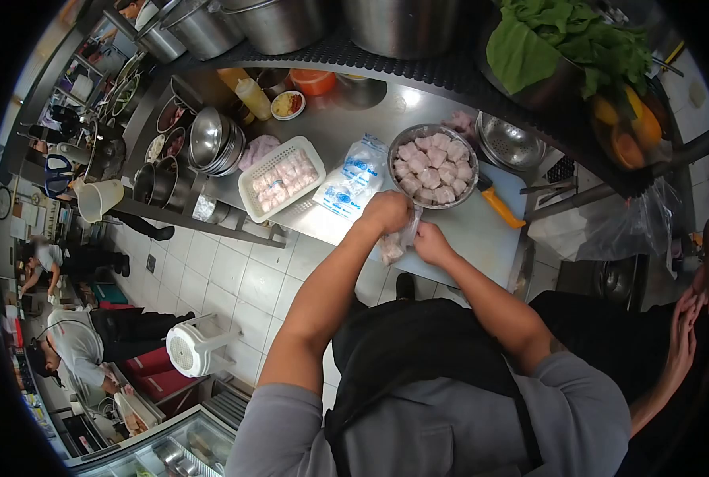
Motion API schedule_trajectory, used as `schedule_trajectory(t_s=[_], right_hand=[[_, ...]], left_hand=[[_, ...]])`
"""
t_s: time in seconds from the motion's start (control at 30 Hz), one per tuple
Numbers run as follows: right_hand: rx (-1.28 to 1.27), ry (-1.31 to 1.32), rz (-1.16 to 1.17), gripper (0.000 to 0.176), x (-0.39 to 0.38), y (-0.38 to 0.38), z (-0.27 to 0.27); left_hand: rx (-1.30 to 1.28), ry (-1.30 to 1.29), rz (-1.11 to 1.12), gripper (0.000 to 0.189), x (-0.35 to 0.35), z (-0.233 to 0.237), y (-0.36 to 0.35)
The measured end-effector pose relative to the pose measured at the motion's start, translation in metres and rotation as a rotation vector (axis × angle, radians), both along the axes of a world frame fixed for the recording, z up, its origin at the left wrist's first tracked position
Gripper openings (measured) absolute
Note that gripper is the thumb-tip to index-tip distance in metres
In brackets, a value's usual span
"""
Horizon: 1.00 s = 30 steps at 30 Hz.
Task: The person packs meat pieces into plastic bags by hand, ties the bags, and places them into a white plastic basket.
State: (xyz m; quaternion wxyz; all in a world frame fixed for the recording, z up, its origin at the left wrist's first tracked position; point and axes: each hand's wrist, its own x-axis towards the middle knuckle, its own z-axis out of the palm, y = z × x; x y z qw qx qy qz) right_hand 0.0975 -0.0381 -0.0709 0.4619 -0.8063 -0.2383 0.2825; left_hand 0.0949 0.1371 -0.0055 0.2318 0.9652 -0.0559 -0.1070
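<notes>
- Clear plastic bag (393, 251), with pale pink contents: you are holding it at the near side of the worktable, between your two hands, its filled end hanging on your side of the left fist.
- Left hand (388, 213): your fingers are curling closed around the gathered plastic, leaving no visible gap; the back of the hand is hiding the fingertips.
- Right hand (432, 243): your fingers are bending inward and, it seems, pinching the plastic from the right; their exact closure is partly hidden.
- Governing relation: the bag is lying to the left of the right fingers and directly against the left ones. Its long axis is slanting from between the hands down and left, towards you. Your left hand is sitting nearer the steel bowl (415, 133), which is holding pale pink meat portions just beyond.
- Left surroundings: a packet with blue print (351, 184) is lying beside the bowl; farther left, a white perforated basket (312, 156) is holding wrapped portions.
- Right surroundings: an orange-handled knife (501, 207) is resting on the cutting board (486, 246) near the bowl, handle slanting towards you, blade not clearly showing. A colander (512, 141) is standing behind it.
- Obstruction: the bowl's near rim is bounding the space ahead of your left fist; the knife is occupying the right side.
</notes>
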Motion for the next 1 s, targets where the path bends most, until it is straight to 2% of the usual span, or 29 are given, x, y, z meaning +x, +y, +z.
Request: schedule_trajectory(t_s=[0.1, 0.2, 0.3, 0.37, 0.47, 0.5, 0.53, 0.6, 0.67, 0.73, 0.77, 0.8, 0.9, 1.0], right_hand=[[0.106, -0.231, 0.098, 0.030, -0.004, -0.001, -0.011], [-0.065, -0.234, 0.368, 0.040, 0.004, 0.005, -0.007], [-0.140, -0.185, 0.462, 0.039, 0.014, 0.008, 0.010], [-0.100, -0.091, 0.457, 0.039, 0.022, 0.008, 0.001], [0.098, 0.008, 0.322, 0.042, 0.021, 0.004, -0.001], [0.186, 0.035, 0.254, 0.043, 0.020, 0.003, 0.001], [0.149, 0.044, 0.251, 0.044, 0.021, 0.001, 0.006], [0.072, 0.062, 0.239, 0.045, 0.022, -0.002, 0.015], [-0.055, -0.008, 0.289, 0.043, 0.018, -0.001, 0.016], [-0.128, -0.091, 0.331, 0.041, 0.013, 0.002, 0.010], [-0.140, -0.139, 0.344, 0.040, 0.014, 0.003, -0.004], [-0.153, -0.186, 0.355, 0.040, 0.013, 0.003, -0.012], [-0.091, -0.149, 0.355, 0.035, -0.003, -0.001, 0.068], [0.072, -0.354, 0.263, 0.033, -0.021, -0.002, 0.052]], left_hand=[[0.054, -0.045, -0.069, 0.022, 0.000, 0.011, -0.009], [0.082, -0.013, -0.168, 0.021, 0.006, 0.028, -0.014], [0.075, 0.028, -0.231, 0.021, 0.017, 0.038, -0.008], [0.038, 0.040, -0.231, 0.021, 0.018, 0.040, -0.003], [-0.089, -0.085, 0.001, 0.025, 0.013, 0.028, 0.020], [-0.212, -0.138, 0.236, 0.030, 0.003, 0.027, 0.031], [-0.333, -0.190, 0.470, 0.035, -0.012, 0.024, 0.043], [-0.304, 0.028, 0.733, 0.052, -0.044, -0.036, 0.070], [-0.409, 0.221, 0.741, 0.057, -0.079, -0.080, 0.054], [-0.450, 0.117, 0.765, 0.058, -0.100, -0.079, 0.021], [-0.438, 0.074, 0.788, 0.061, -0.103, -0.053, 0.009], [-0.475, 0.066, 0.800, 0.061, -0.105, -0.054, 0.008], [-0.542, 0.054, 0.830, 0.060, -0.107, -0.056, 0.007], [-0.472, 0.041, 0.834, 0.058, -0.101, -0.050, 0.006]])
